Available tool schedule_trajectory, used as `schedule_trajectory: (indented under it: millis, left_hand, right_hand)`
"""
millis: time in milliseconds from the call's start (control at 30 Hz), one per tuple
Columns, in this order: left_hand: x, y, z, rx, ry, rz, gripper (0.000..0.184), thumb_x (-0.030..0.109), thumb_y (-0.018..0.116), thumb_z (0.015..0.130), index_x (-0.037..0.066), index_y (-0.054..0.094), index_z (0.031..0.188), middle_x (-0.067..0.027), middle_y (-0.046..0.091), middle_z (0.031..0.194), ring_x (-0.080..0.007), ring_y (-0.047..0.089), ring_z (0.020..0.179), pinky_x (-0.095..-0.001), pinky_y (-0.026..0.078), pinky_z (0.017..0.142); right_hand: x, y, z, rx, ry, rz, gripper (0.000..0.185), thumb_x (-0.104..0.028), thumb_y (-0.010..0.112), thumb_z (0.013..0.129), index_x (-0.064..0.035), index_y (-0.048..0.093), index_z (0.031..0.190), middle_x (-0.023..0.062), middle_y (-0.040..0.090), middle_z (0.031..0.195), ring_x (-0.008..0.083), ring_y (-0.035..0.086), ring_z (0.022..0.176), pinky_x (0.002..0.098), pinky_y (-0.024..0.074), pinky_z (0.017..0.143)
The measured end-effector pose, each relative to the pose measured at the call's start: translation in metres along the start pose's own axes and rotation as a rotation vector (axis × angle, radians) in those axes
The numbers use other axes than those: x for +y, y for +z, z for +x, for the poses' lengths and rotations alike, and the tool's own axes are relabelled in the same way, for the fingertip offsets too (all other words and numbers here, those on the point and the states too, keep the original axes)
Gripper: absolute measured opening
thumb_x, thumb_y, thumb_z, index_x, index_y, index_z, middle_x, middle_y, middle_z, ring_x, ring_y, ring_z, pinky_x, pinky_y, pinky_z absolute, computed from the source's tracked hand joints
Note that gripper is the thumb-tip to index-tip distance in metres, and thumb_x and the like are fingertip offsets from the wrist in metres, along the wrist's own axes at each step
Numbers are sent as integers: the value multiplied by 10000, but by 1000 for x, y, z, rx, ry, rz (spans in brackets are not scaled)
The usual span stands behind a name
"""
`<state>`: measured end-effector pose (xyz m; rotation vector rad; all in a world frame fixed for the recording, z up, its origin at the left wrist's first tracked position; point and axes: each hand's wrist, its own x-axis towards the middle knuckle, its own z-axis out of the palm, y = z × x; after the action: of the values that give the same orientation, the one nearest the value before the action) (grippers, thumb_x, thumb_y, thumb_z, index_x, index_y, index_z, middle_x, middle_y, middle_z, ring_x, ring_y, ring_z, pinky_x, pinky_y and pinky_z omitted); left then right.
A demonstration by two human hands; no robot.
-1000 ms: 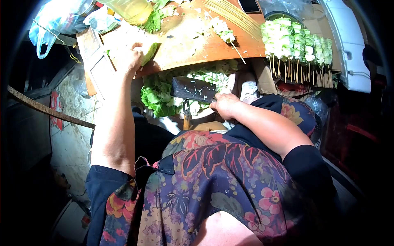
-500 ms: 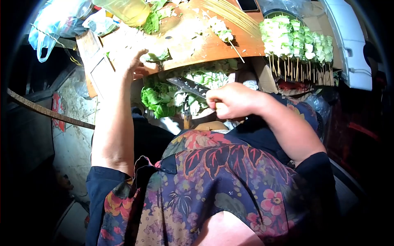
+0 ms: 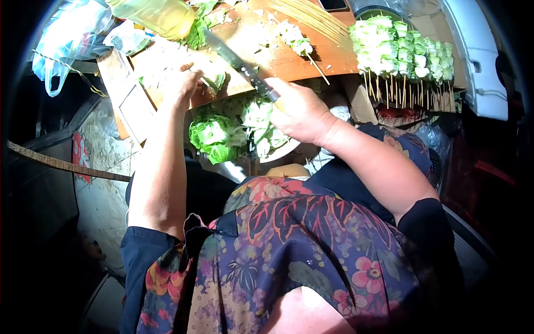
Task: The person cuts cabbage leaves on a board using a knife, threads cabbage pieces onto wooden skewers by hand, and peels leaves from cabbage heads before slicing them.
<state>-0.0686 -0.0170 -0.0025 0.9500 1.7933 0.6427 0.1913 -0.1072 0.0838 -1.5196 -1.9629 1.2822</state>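
Observation:
My right hand (image 3: 300, 110) is closed round the handle of a cleaver (image 3: 236, 62), whose blade points up and left above the wooden board (image 3: 250, 33). At the board's front left, my left hand (image 3: 186, 86) has its fingers bent beside a green leaf piece (image 3: 214, 81); glare hides whether it grips the leaf. Below the board's edge, cut leaves (image 3: 261, 125) and a greener leafy clump (image 3: 214, 136) lie in a container. One skewer with leaf pieces (image 3: 297, 42) rests on the board, near a bundle of bare sticks (image 3: 317, 19).
Several filled skewers (image 3: 397, 50) stand at the right, sticks pointing toward me, beside a white foam box edge (image 3: 478, 61). A jar of yellowish liquid (image 3: 158, 16) and plastic bags (image 3: 67, 39) are at the upper left. A phone (image 3: 334, 4) lies at the top.
The cleaver has risen from over the container to above the board, its blade now pointing up and left. My left hand stretched its fingers, then bent them again beside the leaf piece.

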Motion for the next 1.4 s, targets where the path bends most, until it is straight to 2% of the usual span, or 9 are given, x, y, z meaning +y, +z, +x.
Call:
schedule_trajectory:
  millis: [167,400,467,600,667,867,967,1333,1400]
  left_hand:
    - [-8,3,15,108,152,371,437,117,653,804,-36,569,1204,-122,672,814,-148,622,635,-271,516,566]
    - [1,7,6,148,152,409,275,126,647,807,-7,654,1047,-80,662,754,-127,608,628,-272,503,562]
    - [5,7,1,106,110,258,225,140,652,816,0,666,991,-72,657,753,-123,603,624,-269,500,562]
    - [15,8,-9,54,30,62,214,132,656,817,0,669,985,-79,665,781,-119,606,646,-271,503,581]
    - [19,7,-11,71,83,288,343,148,671,797,-2,645,1104,-123,694,831,-153,642,685,-285,503,672]
    - [8,5,0,68,77,304,349,173,685,792,15,652,1102,-137,697,860,-172,659,719,-290,510,691]
    - [9,4,0,87,105,372,223,118,672,810,-26,670,979,-95,679,790,-135,612,657,-277,504,625]
    - [-20,1,19,119,160,267,225,95,638,827,-36,649,1009,-98,667,771,-133,608,633,-271,503,599]
    - [-13,2,17,107,180,224,236,92,632,826,-41,639,1021,-97,660,758,-137,608,626,-272,507,594]
  right_hand:
    - [-3,24,11,-93,20,-187,388,-111,534,804,-17,452,1172,229,588,904,391,581,857,446,475,763]
    - [-13,24,7,-75,-31,-225,433,-108,545,798,-19,426,1205,240,583,949,393,580,901,450,479,787]
    - [-20,20,6,-104,-1,-237,442,-104,539,799,-14,422,1215,246,581,964,394,581,913,450,479,790]
    - [-26,14,10,-155,11,-265,422,-85,513,803,8,420,1204,260,586,951,408,590,899,462,479,772]
    - [-30,10,14,-189,22,-255,401,-74,500,802,18,424,1184,260,592,908,414,592,871,468,478,759]
    - [-27,17,31,-217,11,-246,345,-39,458,796,60,435,1126,270,601,801,427,595,816,477,475,730]
    - [-32,15,39,-246,41,-244,314,-28,451,789,78,460,1084,275,612,836,414,611,846,468,482,758]
    - [-7,46,68,-245,107,-272,280,-54,415,825,54,483,1073,263,616,941,393,609,941,451,476,829]
    - [8,50,65,-102,25,-209,348,-99,437,813,5,449,1145,247,620,899,415,604,877,489,466,773]
